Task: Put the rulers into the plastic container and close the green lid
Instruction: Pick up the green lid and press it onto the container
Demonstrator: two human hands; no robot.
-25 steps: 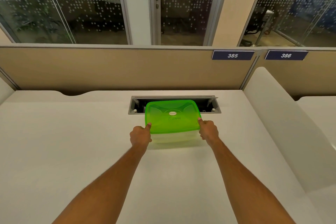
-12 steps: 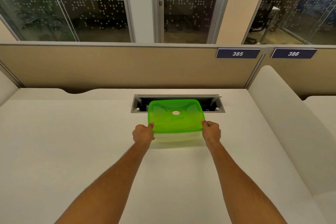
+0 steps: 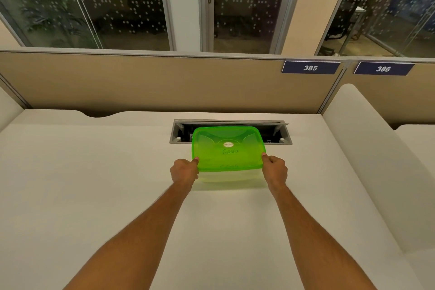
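A clear plastic container [image 3: 229, 176] stands on the white desk, topped by a translucent green lid [image 3: 227, 147] with a round sticker and handwriting on it. My left hand [image 3: 184, 172] grips the container's near left corner, thumb pressed on the lid's edge. My right hand [image 3: 275, 170] grips the near right corner the same way. No rulers can be seen; the green lid hides the inside.
Just behind the container an open cable tray slot [image 3: 180, 133] is cut into the white desk [image 3: 94, 183]. A beige partition [image 3: 153, 82] with labels 385 and 386 bounds the back. A white divider [image 3: 376, 160] rises on the right.
Both hands stay on the lid's near corners. The view has shifted slightly; the container itself has hardly moved.
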